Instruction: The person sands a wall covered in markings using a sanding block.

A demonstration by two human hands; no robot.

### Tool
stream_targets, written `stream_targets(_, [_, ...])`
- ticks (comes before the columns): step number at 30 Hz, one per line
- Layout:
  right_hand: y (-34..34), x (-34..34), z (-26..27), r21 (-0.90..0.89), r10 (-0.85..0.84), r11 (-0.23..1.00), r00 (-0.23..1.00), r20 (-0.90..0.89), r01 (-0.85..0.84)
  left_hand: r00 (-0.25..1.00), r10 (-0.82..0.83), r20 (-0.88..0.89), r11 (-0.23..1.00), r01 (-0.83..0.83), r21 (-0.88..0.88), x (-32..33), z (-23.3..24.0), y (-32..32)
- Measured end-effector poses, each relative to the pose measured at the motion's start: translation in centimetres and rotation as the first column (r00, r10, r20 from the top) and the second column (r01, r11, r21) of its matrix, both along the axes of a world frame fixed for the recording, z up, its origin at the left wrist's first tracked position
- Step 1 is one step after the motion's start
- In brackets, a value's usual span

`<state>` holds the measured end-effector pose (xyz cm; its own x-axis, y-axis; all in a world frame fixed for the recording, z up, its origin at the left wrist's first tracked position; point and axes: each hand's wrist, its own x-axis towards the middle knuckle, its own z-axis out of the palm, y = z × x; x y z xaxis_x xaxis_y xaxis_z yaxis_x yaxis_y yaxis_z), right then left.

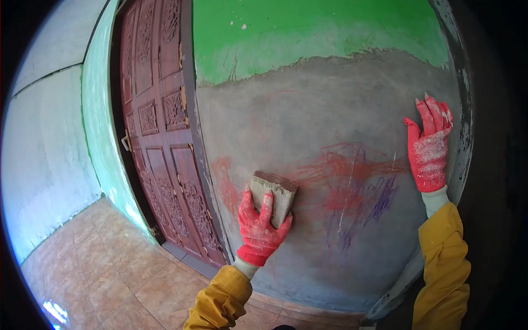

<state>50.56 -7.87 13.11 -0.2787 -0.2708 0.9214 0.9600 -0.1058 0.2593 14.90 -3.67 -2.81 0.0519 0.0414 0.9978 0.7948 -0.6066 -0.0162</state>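
Observation:
My left hand (264,231), in a dusty red glove, holds a worn block (274,198) with a brown edge against the wall. Its lower part is hidden behind the palm. My right hand (431,144), gloved in the same way, rests on the wall near its right edge with the fingers apart and nothing held. Both arms wear mustard-yellow sleeves. Between the hands, the bare grey plaster wall (313,119) bears red and purple scribbles. Above a ragged line it has green paint (309,29).
A carved reddish-brown wooden door (156,140) with a metal handle (126,142) stands left of the grey wall. Pale green and whitish walls lie further left. Brown floor tiles (123,272) run below. A chipped dark edge (464,95) bounds the wall at the right.

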Motion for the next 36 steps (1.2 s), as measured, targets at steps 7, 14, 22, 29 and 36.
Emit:
stream_targets(7, [0.0,-0.1,-0.1,0.011,-0.010,1.000,1.000,-0.010,0.010,0.924,0.125,0.361,0.988,-0.149,0.038,-4.1,14.9,8.6])
stream_targets(14, [0.0,-0.2,-0.3,0.034,-0.056,0.998,0.997,-0.045,0.057,0.995,-0.004,-0.100,0.991,0.017,0.131,-3.6,1.4,1.2])
stream_targets(22, [0.7,0.6,-0.6,0.082,-0.138,0.985,0.982,-0.131,0.150,0.957,0.082,0.280,0.984,-0.123,0.132,-9.6,16.8,11.2])
stream_targets(29, [1.4,1.7,-0.9,0.111,-0.159,0.977,0.966,-0.202,0.184,0.992,0.019,-0.123,0.990,-0.001,0.141,-10.4,0.9,4.6])
stream_targets(36, [1.3,1.8,-0.8,0.119,-0.145,0.979,0.974,-0.172,0.167,0.976,0.069,0.207,0.988,-0.096,0.122,-12.3,15.4,11.6])
